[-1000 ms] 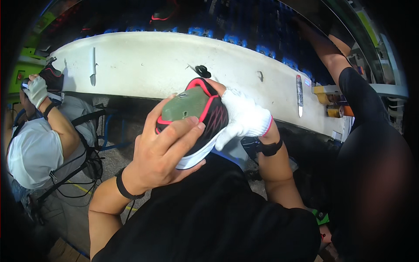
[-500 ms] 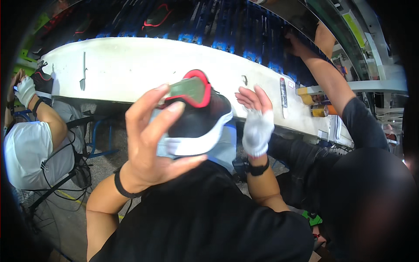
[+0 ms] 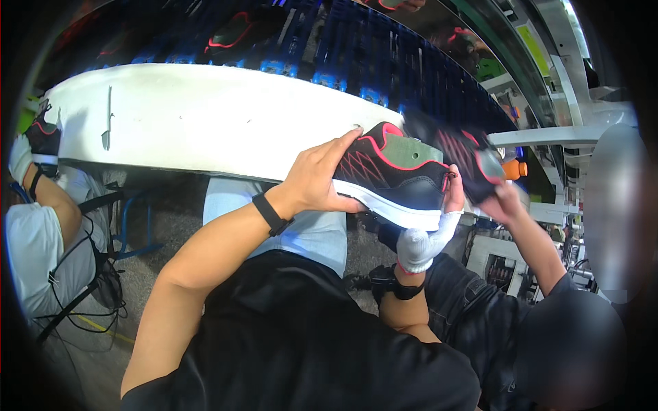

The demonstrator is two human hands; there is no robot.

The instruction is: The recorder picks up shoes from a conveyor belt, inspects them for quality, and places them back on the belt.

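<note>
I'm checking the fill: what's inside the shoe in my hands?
A green form with a round hole shows in the opening of the shoe. Its lower part and anything deeper cannot be seen, covered by the shoe.

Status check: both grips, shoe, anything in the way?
Left grip on front of black shoe; right grip at its heel. Green piece in its opening. Close by, right: blurred second shoe in co-worker's hand.

The white bench [image 3: 205, 123] carries 1 slim tool [image 3: 107, 137] — toward its left end.
</note>
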